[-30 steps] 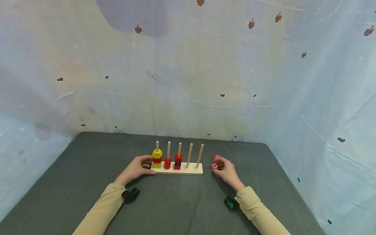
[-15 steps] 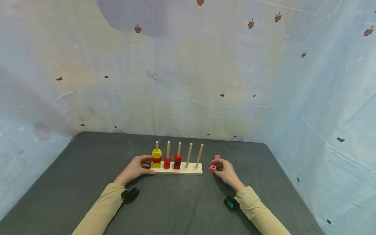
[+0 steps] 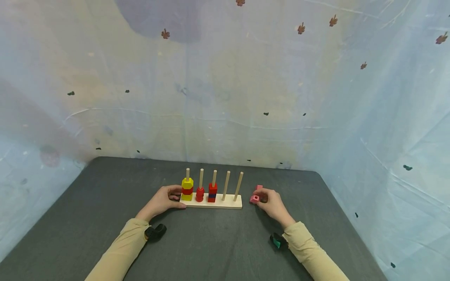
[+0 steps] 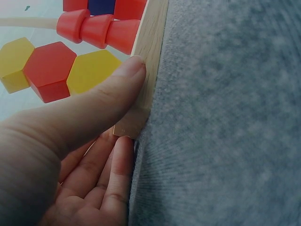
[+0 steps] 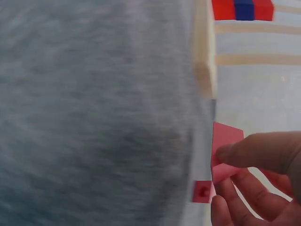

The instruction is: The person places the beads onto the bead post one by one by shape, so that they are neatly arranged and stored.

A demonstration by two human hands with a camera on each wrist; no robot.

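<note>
A pale wooden peg board (image 3: 214, 204) with several upright pegs stands on the dark table. My left hand (image 3: 162, 202) holds its left end. The thumb (image 4: 108, 96) lies along the front edge, and the fingers are at the end and behind. Yellow and red hexagonal beads (image 3: 187, 189), red tapered beads (image 3: 200, 194) and red and blue square beads (image 3: 212, 192) fill three pegs. Right of the board, my right hand (image 3: 273, 203) pinches a pink trapezoid-sided bead (image 5: 226, 153) between thumb and fingers, its hole showing in the head view. Another pink bead (image 3: 259, 187) sits just behind that hand.
Two bare pegs (image 3: 226, 185) rise at the board's right half. The dark tabletop (image 3: 197, 246) stretches around both arms. A patterned pale curtain (image 3: 225, 78) hangs behind and beside the table. Black straps with camera mounts (image 3: 156, 233) sit at the wrists.
The pink bead in my right hand has turned and shifted slightly left, so its slanted sides show. My left hand and the peg board have stayed in place.
</note>
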